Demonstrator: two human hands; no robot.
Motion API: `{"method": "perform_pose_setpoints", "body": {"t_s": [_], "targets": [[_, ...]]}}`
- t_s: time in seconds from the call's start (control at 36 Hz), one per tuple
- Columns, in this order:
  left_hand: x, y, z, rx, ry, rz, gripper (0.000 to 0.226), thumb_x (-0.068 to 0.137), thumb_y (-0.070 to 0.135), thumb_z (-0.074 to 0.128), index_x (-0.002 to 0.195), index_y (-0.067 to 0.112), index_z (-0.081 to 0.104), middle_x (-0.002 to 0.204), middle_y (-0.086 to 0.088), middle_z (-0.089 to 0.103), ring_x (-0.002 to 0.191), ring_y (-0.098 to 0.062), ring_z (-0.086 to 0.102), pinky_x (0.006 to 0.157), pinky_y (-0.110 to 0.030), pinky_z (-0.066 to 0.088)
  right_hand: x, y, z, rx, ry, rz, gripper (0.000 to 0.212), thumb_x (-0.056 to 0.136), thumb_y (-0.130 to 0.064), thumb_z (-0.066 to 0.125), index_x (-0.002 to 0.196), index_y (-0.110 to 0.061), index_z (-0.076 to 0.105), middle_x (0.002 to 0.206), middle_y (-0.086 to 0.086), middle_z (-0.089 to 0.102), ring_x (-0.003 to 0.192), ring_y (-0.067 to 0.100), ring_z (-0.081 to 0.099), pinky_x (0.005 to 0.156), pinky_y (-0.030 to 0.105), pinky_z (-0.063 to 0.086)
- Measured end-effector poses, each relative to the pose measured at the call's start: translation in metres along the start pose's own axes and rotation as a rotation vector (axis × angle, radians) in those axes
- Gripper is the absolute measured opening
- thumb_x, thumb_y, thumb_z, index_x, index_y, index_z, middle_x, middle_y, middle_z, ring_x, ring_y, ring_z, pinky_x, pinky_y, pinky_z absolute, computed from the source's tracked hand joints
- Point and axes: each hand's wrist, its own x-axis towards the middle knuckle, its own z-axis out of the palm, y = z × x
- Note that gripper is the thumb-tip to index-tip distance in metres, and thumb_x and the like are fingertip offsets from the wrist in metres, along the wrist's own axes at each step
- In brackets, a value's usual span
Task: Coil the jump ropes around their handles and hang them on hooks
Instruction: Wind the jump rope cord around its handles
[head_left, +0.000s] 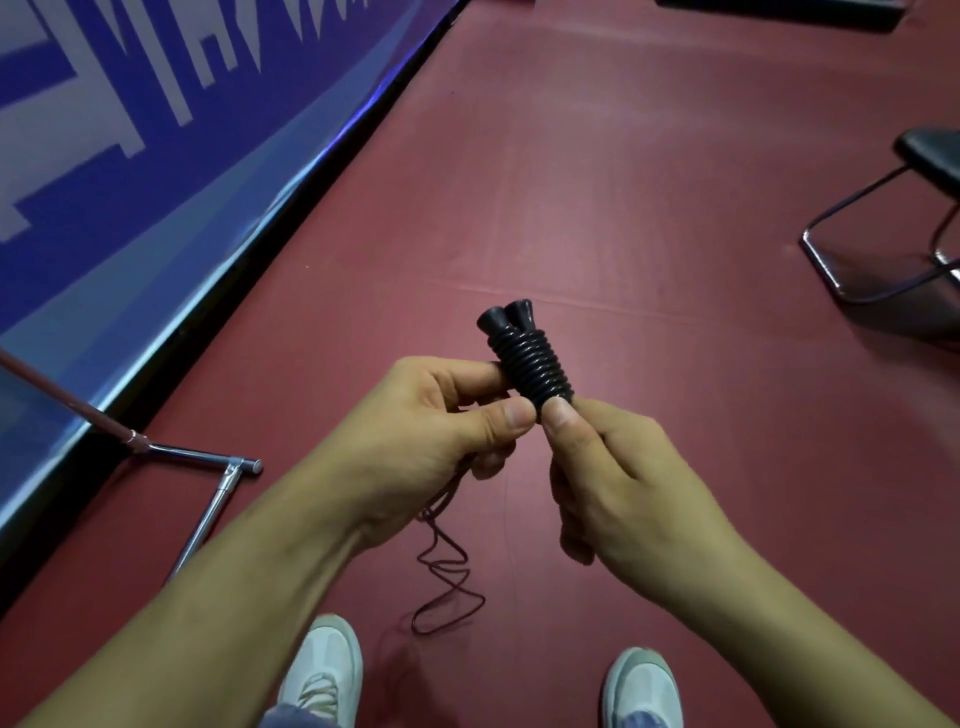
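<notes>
At the bottom edge stand two pale shoes, the left shoe (324, 670) and the right shoe (641, 691), planted on a dark red floor (623, 182). Between them and a little ahead, a thin loose tail (447, 577) of cord lies in loops on the floor and rises toward the underside of the left hand. Above it both hands meet at the lower end of a black jump rope (532, 369), held in the air over the floor. The left hand (436, 441) grips it with curled fingers, its thumb tip at the bottom of the winding and a finger lying along the side. The right hand (613, 467) has its fingers curled too, and its thumb tip presses the bottom of the same winding, just beside the left thumb. The cord is wound in tight turns around two handles (506, 314) held side by side, whose flared ends stick out past the winding, tilted away and to the left. Off to the left, a chrome metal stand (208, 509) rests on the floor against a blue and white banner (130, 130). Far right stands a black chair (883, 249) with a bent tube frame.
</notes>
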Motion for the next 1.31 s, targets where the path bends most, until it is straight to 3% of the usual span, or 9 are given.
{"method": "perform_pose_setpoints", "body": {"t_s": [0.14,0.25,0.61,0.69,0.81,0.92,1.03,1.19,1.31], "targets": [[0.0,-0.002,0.008,-0.067,0.028,-0.028,0.029,0.083,0.019,0.072,0.111,0.013,0.077,0.088,-0.016,0.054,0.069,-0.021,0.048,0.067,-0.033,0.044,-0.004,-0.015,0.005,0.571,-0.098,0.183,0.042,0.096,-0.044,0.047,0.063,-0.02,0.057,0.052,0.001,0.03,0.039,0.014,0.026,0.041,0.025,0.035],[0.001,0.003,0.012,-0.101,0.02,-0.062,0.024,0.086,0.02,0.077,0.109,0.011,0.074,0.078,-0.012,0.047,0.057,-0.015,0.041,0.057,-0.027,0.04,-0.005,-0.019,0.003,0.79,-0.176,0.283,0.038,0.101,-0.044,0.043,0.097,-0.009,0.056,0.049,0.002,0.03,0.033,0.01,0.023,0.04,0.021,0.033],[-0.002,0.005,0.019,-0.037,0.17,-0.029,0.016,0.094,0.011,0.067,0.11,0.007,0.067,0.061,0.006,0.055,0.05,-0.009,0.04,0.047,-0.017,0.037,-0.003,-0.011,0.009,0.778,-0.326,0.352,0.069,0.088,-0.067,0.034,0.117,-0.013,0.064,0.063,0.026,0.062,0.056,0.037,0.07,0.06,0.044,0.061],[-0.006,0.01,0.012,-0.006,0.196,-0.01,0.019,0.089,0.009,0.072,0.108,0.006,0.066,0.062,-0.004,0.052,0.05,-0.011,0.04,0.047,-0.019,0.035,-0.002,-0.008,0.006,0.655,-0.413,0.401,0.065,0.082,-0.077,0.03,0.122,-0.04,0.066,0.073,0.03,0.066,0.064,0.04,0.071,0.068,0.045,0.059],[-0.009,0.017,0.0,0.092,0.195,-0.081,0.017,0.09,0.005,0.07,0.105,-0.002,0.065,0.054,-0.003,0.045,0.045,-0.012,0.032,0.043,-0.021,0.029,0.008,0.003,-0.001,0.365,-0.211,0.367,0.066,0.083,-0.07,0.064,0.131,-0.027,0.05,0.092,0.021,0.074,0.079,0.037,0.072,0.072,0.051,0.059],[-0.013,0.015,-0.01,0.227,0.149,-0.193,0.019,0.09,0.013,0.073,0.093,-0.005,0.066,0.049,0.003,0.041,0.046,-0.013,0.031,0.048,-0.025,0.026,0.008,0.007,-0.014,0.002,0.054,-0.147,0.07,0.077,-0.017,0.061,0.141,-0.036,0.042,0.134,-0.005,0.055,0.128,0.012,0.055,0.096,0.041,0.055],[-0.015,0.016,-0.012,0.252,0.061,-0.218,0.023,0.092,0.014,0.072,0.089,-0.009,0.071,0.05,0.003,0.036,0.047,-0.014,0.025,0.048,-0.025,0.023,0.008,0.009,-0.018,-0.583,-0.146,-0.545,0.078,0.078,-0.013,0.071,0.149,-0.031,0.044,0.162,-0.009,0.026,0.155,0.023,0.013,0.123,0.039,0.02],[-0.018,0.011,-0.012,0.255,-0.037,-0.346,0.032,0.085,0.023,0.081,0.062,0.01,0.063,0.051,-0.001,0.04,0.046,-0.014,0.028,0.051,-0.029,0.018,0.008,0.017,-0.015,-0.713,-0.247,-0.543,0.045,0.09,-0.043,0.068,0.128,-0.022,0.058,0.137,-0.012,0.056,0.158,0.015,0.002,0.123,0.061,0.016],[-0.019,0.007,-0.01,0.083,-0.111,-0.454,0.029,0.077,0.026,0.079,0.058,0.011,0.063,0.055,-0.01,0.053,0.046,-0.018,0.044,0.053,-0.026,0.033,-0.003,0.016,-0.011,-0.638,-0.32,-0.489,0.038,0.096,-0.048,0.058,0.113,-0.015,0.053,0.117,-0.004,0.06,0.151,0.008,0.029,0.119,0.04,0.032]]}}
